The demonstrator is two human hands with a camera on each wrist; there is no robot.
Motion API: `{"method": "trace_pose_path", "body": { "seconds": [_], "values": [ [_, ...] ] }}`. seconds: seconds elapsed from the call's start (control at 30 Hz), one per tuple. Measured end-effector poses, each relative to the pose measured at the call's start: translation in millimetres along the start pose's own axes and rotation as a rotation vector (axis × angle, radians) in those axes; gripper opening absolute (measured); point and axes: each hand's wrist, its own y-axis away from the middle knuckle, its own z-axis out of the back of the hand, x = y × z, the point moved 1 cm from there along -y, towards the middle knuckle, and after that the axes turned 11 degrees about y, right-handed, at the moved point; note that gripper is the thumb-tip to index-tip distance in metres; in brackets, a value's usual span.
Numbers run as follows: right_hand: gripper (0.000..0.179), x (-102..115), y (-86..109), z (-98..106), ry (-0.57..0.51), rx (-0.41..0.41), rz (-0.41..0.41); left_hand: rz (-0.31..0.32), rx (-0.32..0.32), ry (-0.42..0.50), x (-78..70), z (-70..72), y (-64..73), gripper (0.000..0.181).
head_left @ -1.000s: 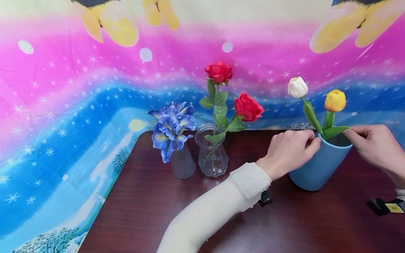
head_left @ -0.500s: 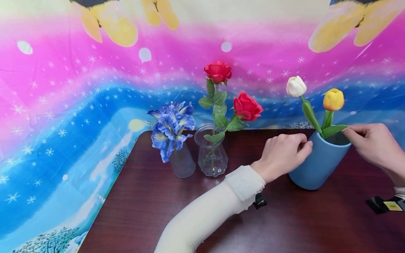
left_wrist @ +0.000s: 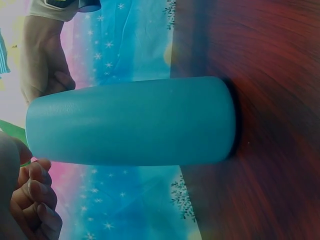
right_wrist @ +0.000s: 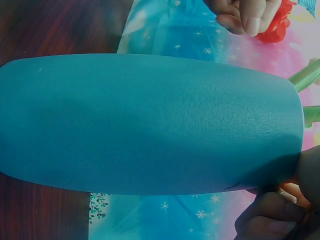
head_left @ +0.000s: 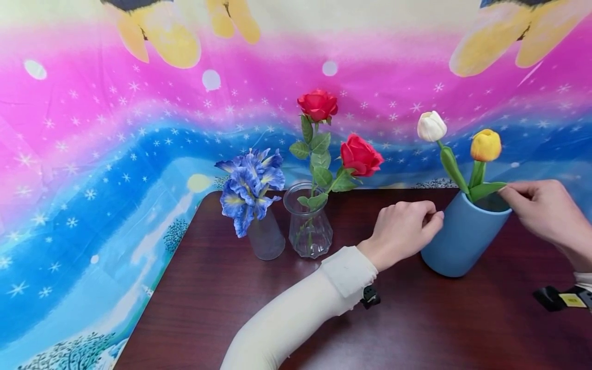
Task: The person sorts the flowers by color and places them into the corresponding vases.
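My right hand (head_left: 543, 210) is at the right rim of a blue vase (head_left: 467, 239), its thumb and forefinger pinching the tip of a green tulip leaf (head_left: 485, 191). A white tulip (head_left: 432, 126) and a yellow tulip (head_left: 486, 145) stand in this vase, their lower stems hidden inside. Left of the vase, my left hand (head_left: 400, 228) hovers with loosely curled fingers and nothing in them. In the right wrist view, the vase fills the middle, and curled right fingers (right_wrist: 270, 215) show below its rim. The left wrist view shows the vase's side between both hands.
A clear glass vase (head_left: 312, 236) with two red roses (head_left: 362, 155) stands left of my left hand. Beside it is a frosted vase (head_left: 267, 239) of blue irises (head_left: 252, 185). All stand on a dark wooden table (head_left: 222, 308) before a printed cloth backdrop (head_left: 152, 103).
My left hand has drawn back from the blue vase's rim, moving left and slightly down. The right hand stays at the rim by the leaf; the tulips keep their places.
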Motion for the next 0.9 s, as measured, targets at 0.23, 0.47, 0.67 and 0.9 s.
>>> {"method": "trace_pose_path", "body": {
  "seconds": [0.23, 0.47, 0.67, 0.9],
  "values": [
    [0.05, 2.8, -0.7, -1.2, -0.012, 0.015, -0.016, 0.016, -0.014, 0.008, 9.3, 0.3, 8.2, 0.029],
    [0.051, 1.9, -0.1, -2.9, -0.019, 0.026, -0.046, 0.021, -0.038, 0.011, 19.0, 0.0, 17.4, 0.027],
    [0.051, -1.7, -0.7, -2.6, -0.019, 0.006, -0.062, 0.025, -0.056, -0.001, 24.0, 0.6, 23.2, 0.027],
    [0.042, -0.9, -1.2, -3.3, -0.024, -0.029, -0.098, 0.032, -0.056, -0.004, 32.5, 2.5, 29.8, 0.026]
  ]
}}
